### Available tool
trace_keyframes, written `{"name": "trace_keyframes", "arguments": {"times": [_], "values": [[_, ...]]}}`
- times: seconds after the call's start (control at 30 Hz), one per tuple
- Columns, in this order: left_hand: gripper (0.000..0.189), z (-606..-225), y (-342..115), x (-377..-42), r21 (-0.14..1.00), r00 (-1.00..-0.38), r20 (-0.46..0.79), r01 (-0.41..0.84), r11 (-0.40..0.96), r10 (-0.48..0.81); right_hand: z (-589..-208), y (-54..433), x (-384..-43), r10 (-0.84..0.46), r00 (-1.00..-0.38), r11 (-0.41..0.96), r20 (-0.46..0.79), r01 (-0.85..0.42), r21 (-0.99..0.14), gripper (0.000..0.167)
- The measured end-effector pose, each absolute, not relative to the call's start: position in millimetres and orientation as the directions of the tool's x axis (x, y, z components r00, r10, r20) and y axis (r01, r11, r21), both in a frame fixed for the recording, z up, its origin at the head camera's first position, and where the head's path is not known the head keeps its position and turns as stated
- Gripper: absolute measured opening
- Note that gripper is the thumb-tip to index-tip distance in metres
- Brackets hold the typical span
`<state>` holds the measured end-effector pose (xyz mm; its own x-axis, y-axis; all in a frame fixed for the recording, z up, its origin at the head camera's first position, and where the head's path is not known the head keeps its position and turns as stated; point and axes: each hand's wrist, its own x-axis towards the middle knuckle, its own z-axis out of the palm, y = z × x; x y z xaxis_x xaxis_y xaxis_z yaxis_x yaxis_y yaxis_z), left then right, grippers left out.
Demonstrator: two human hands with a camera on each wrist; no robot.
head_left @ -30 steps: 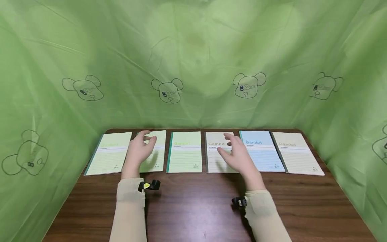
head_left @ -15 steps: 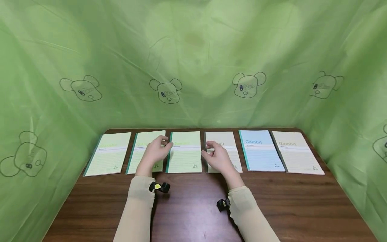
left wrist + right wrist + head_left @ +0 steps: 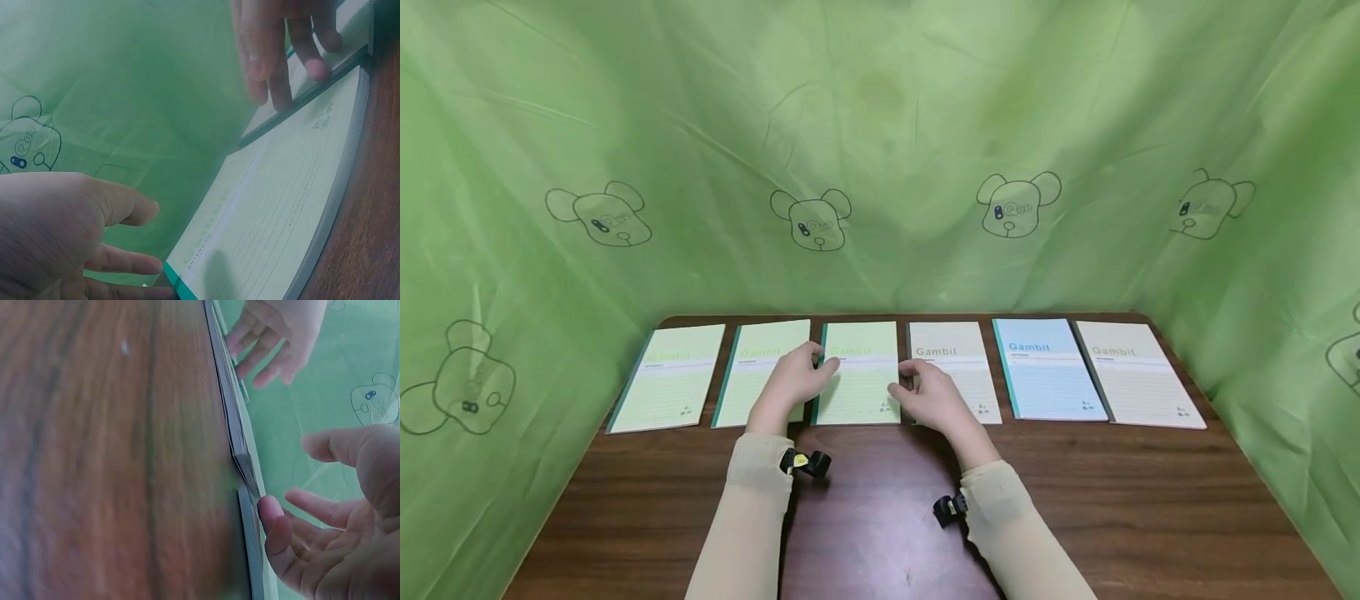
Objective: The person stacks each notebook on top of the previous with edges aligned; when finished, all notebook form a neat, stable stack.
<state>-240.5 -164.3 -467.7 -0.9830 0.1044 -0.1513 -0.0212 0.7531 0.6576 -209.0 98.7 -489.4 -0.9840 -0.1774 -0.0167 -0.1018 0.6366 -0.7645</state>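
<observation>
A pale green notebook with a dark green spine lies flat between my two hands. My left hand is at its left edge, over the second notebook; in the left wrist view the fingertips reach the spine edge, and the thumb stands apart above the cover. At the opposite edge is my right hand, above a cream notebook. The right wrist view has its fingertips close by the notebook edges, thumb raised. Whether any fingertip touches is hard to tell. Neither hand grips anything.
On the wooden table, one more green notebook lies at the far left. A blue notebook and another cream notebook lie at the right. A green curtain with bear drawings hangs behind and at both sides.
Both hands have moved inward, the left hand to the right and the right hand to the left, and lowered to either side of the middle green notebook. The notebooks keep their places.
</observation>
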Motion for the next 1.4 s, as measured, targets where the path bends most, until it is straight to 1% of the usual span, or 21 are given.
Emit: {"name": "trace_keyframes", "arguments": {"times": [0.2, 0.3, 0.43, 0.53, 0.63, 0.73, 0.8, 1.0, 1.1, 1.2, 1.3, 1.4], "values": [[0.061, -466.8, -162.6, -240.0, 0.663, -0.981, -0.161, -0.028, 0.748, 0.105, -488.8, 90.4, -206.3, -0.178, -0.983, 0.633, -0.034, -0.088, -0.769, 0.049], [0.060, -468.0, -161.8, -240.8, 0.669, -0.982, -0.163, -0.042, 0.742, 0.091, -488.2, 86.3, -205.0, -0.160, -0.986, 0.628, -0.034, -0.075, -0.775, 0.048], [0.057, -467.6, -158.7, -240.7, 0.705, -0.983, -0.175, -0.084, 0.704, 0.058, -488.6, 81.6, -203.2, -0.118, -0.993, 0.618, -0.030, -0.050, -0.784, 0.046], [0.053, -468.8, -156.5, -241.7, 0.753, -0.980, -0.199, -0.150, 0.641, 0.005, -487.1, 80.0, -201.8, -0.087, -0.996, 0.603, -0.027, -0.031, -0.797, 0.043], [0.053, -470.6, -155.9, -243.5, 0.814, -0.973, -0.228, -0.214, 0.541, -0.041, -485.6, 79.5, -201.2, -0.072, -0.997, 0.584, -0.024, -0.023, -0.811, 0.041], [0.056, -472.5, -157.0, -245.5, 0.862, -0.969, -0.243, -0.238, 0.448, -0.048, -486.2, 80.4, -201.6, -0.069, -0.997, 0.565, -0.032, -0.012, -0.825, 0.041], [0.057, -473.0, -159.0, -246.5, 0.889, -0.969, -0.244, -0.232, 0.394, -0.021, -487.1, 81.6, -202.2, -0.065, -0.997, 0.545, -0.045, 0.002, -0.838, 0.041], [0.059, -470.2, -167.2, -247.6, 0.944, -0.965, -0.250, -0.225, 0.242, 0.076, -489.4, 86.6, -204.4, -0.084, -0.993, 0.445, -0.082, 0.037, -0.895, 0.043], [0.057, -465.8, -168.1, -247.0, 0.956, -0.964, -0.248, -0.228, 0.187, 0.093, -488.1, 89.5, -204.4, -0.104, -0.988, 0.370, -0.116, 0.069, -0.926, 0.045], [0.055, -458.6, -167.1, -245.2, 0.970, -0.971, -0.218, -0.204, 0.134, 0.099, -486.4, 91.7, -204.5, -0.125, -0.983, 0.285, -0.135, 0.095, -0.954, 0.047], [0.052, -450.4, -165.1, -242.7, 0.981, -0.977, -0.190, -0.184, 0.063, 0.095, -483.8, 91.8, -205.4, -0.143, -0.980, 0.198, -0.140, 0.110, -0.974, 0.049], [0.052, -443.9, -163.5, -240.9, 0.985, -0.981, -0.169, -0.171, -0.016, 0.096, -479.0, 91.8, -207.1, -0.127, -0.984, 0.115, -0.124, 0.110, -0.987, 0.048]]}}
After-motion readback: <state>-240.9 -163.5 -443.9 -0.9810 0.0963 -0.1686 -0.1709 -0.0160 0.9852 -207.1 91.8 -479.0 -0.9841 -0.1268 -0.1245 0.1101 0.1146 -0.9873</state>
